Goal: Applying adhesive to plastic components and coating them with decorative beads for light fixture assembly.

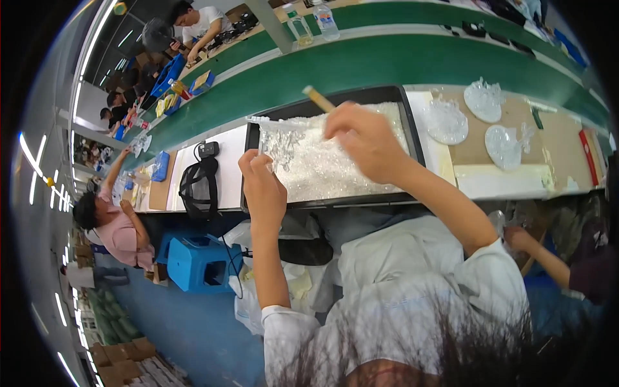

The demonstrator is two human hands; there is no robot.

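Note:
My left hand [263,187] is closed on a clear, glittery ornament [282,143] at the left end of a black tray [418,129]. The ornament's lower part is hidden by my fingers. White sparkling granules [335,174] fill the tray beneath it. Above the middle of the tray, my right hand [366,138], slightly blurred, grips a short light-coloured stick [317,98]. One end of the stick points up and left; its other end is hidden in the hand, so I cannot tell what kind of tool it is.
Several clear pieces with round bases [503,147] stand on cardboard right of the tray. A black mesh bag [200,184] lies to the left, by a blue stool [203,263]. Two bottles [325,20] stand on the far side. Co-workers sit left [122,226] and right [538,251].

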